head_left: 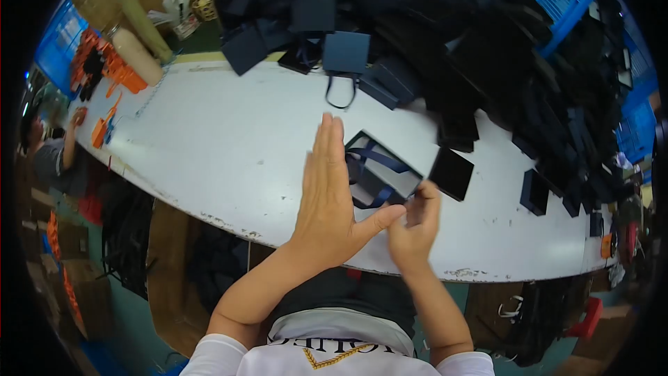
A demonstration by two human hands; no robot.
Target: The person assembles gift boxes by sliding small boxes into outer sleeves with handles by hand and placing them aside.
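Observation:
A small dark gift box (411, 166) with a pale inside and navy ribbon loops (385, 159) across it is tilted over the white table in front of me. My left hand (324, 188) is at its left side, fingers stretched straight and together, thumb out toward the box's near corner. The left palm faces the box; whether it touches the box I cannot tell. My right hand (416, 226) has its fingers curled at the box's near right corner, gripping it there. Just right of the box lies a black square piece (452, 173), perhaps a lid.
A large heap of dark boxes (445, 42) covers the table's far and right side. Near its edge sits a blue-topped box (346, 53) with a ribbon loop. Orange pieces (125, 73) and a beige cylinder (136, 56) stand far left. Another person (59, 157) is at the left.

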